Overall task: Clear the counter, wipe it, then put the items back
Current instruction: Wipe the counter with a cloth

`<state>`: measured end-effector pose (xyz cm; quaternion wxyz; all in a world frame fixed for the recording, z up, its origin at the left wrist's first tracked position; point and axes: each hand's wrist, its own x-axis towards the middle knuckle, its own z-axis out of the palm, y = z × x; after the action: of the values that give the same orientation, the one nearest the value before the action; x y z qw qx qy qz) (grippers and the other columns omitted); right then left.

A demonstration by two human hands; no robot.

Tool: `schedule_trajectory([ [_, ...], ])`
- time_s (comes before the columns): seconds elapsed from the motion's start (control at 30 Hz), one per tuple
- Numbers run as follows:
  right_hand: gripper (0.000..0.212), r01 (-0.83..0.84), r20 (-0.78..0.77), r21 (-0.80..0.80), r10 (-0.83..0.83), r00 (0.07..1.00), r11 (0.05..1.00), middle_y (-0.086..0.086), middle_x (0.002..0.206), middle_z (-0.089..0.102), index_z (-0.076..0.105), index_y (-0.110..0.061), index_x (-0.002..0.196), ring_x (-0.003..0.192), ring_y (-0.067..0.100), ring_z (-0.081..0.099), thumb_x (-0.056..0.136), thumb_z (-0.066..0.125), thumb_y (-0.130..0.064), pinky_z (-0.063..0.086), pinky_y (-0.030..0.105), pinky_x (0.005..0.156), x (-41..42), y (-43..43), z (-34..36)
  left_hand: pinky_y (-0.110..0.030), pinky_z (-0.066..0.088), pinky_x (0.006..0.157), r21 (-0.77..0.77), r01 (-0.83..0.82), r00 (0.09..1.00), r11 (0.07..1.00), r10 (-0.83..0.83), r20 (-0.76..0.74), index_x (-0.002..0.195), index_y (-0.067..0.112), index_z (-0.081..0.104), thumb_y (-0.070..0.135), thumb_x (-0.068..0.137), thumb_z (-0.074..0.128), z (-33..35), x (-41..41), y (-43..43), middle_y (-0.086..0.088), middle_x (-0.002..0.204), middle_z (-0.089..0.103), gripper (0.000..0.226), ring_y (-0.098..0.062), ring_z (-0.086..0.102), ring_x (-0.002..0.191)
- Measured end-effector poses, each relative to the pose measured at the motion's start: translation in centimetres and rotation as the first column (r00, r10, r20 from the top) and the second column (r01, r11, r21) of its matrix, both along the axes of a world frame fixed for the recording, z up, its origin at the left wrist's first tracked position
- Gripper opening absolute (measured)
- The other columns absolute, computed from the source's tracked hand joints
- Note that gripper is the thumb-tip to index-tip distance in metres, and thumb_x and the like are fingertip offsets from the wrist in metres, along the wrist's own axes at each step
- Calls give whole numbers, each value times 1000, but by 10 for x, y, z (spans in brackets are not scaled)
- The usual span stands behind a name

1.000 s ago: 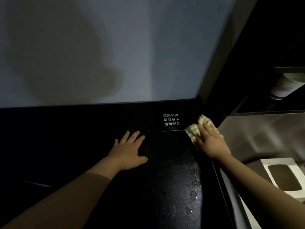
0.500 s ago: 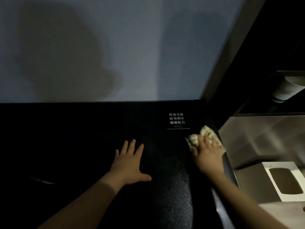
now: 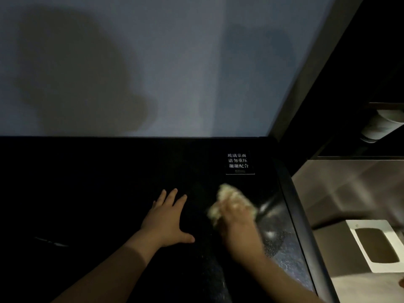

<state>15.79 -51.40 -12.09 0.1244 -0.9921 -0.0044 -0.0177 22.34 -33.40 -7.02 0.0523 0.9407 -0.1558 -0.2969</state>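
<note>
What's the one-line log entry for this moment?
step: wiping | right hand: on cloth, blurred | left hand: flat on black counter | sign: beyond cloth

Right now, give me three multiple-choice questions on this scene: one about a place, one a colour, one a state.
1. Where is the cloth? A. under the right hand, near the sign; B. on the wall; C. inside the shelf.
2. What colour is the counter? A. white; B. black; C. red.
3. How is the left hand? A. clenched; B. flat, fingers spread; C. holding a cup.
Answers: A, the right hand covers it near the sign; B, the surface is black; B, its palm lies on the counter.
</note>
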Motion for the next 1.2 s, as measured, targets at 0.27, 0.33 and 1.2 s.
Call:
schedule_trajectory([
  [0.27,57,66,-127,-30,-70,989,997,8,156,22,24,-17,149,144,28,20,95,38,-27,16,40,117,69,-7,16,-40,9,121,-30,-40,999,999,39,-22,152,24,-3,56,68,75,1,6,11,1,159,-15,118,-23,-16,146],
  [0.33,54,-37,-144,3,37,989,999,12,136,54,54,-13,131,122,33,54,83,38,-30,41,46,102,62,23,11,-38,9,121,-34,-26,999,999,25,-25,152,23,-2,55,68,75,0,12,14,1,159,-13,118,-23,-15,146],
  [1.2,53,-329,-102,-48,323,941,943,6,136,55,50,-19,134,126,28,52,85,39,-35,38,42,105,63,40,8,-38,7,121,-21,-5,1000,1000,4,-22,152,21,-1,52,60,81,2,35,24,1,159,-12,127,-25,-14,146],
])
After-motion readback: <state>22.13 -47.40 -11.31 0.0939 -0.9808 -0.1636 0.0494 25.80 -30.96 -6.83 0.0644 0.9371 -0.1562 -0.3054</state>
